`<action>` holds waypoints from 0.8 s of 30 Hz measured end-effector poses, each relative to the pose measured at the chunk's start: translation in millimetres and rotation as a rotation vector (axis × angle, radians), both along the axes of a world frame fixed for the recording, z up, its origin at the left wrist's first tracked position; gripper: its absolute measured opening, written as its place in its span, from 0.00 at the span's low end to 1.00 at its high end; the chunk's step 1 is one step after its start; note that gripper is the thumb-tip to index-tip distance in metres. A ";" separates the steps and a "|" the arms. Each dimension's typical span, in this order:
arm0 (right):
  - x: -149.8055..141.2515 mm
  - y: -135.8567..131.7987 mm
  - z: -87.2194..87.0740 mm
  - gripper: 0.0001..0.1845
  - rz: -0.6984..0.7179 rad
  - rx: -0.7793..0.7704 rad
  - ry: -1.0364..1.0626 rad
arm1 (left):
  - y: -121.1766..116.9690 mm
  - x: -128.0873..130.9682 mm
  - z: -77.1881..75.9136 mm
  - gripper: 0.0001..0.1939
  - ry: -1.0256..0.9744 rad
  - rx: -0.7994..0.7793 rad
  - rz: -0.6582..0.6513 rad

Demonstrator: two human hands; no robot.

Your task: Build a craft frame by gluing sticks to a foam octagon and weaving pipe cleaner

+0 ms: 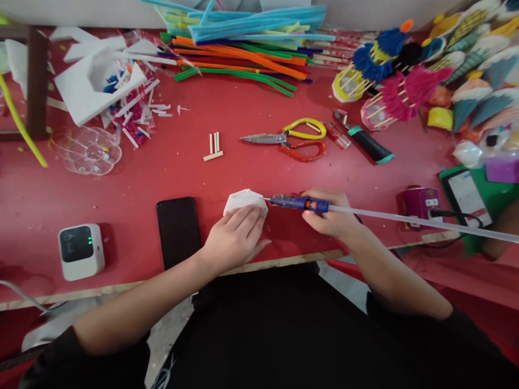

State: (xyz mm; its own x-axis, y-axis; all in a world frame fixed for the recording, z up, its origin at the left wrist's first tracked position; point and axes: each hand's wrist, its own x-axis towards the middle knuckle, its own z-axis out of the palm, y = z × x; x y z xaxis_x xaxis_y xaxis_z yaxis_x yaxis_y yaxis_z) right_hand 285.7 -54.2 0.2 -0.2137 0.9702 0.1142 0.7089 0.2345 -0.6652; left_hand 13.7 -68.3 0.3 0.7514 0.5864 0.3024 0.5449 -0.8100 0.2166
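Pinning a white piece (242, 200) beneath, left hand (231, 240) faces right hand (333, 217), which grips a glue gun (292, 202).

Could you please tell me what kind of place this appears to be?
Probably a small craft workshop, or a craft corner at home: colourful pipe cleaners and scissors lie on the red table, and the right hand holds what looks like a glue gun.
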 end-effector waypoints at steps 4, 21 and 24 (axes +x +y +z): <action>-0.2 0.4 0.4 0.04 0.001 -0.006 0.001 | -2.3 -0.3 -4.2 0.18 -0.017 0.068 0.016; -1.6 3.4 4.2 0.02 0.017 -0.048 -0.008 | -2.3 2.0 -11.6 0.11 -0.059 0.191 0.026; -1.8 3.6 5.2 0.04 0.021 -0.051 -0.029 | -1.6 2.1 -12.5 0.11 -0.081 0.198 0.027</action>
State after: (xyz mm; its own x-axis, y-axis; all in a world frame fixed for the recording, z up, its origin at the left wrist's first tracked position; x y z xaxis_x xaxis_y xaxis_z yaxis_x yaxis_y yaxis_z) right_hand 283.9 -50.7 5.4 -0.2363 0.9699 0.0584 0.7231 0.2157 -0.6562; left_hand 15.8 -69.9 -12.2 0.7045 0.5293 0.4728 0.5544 -0.8263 0.0989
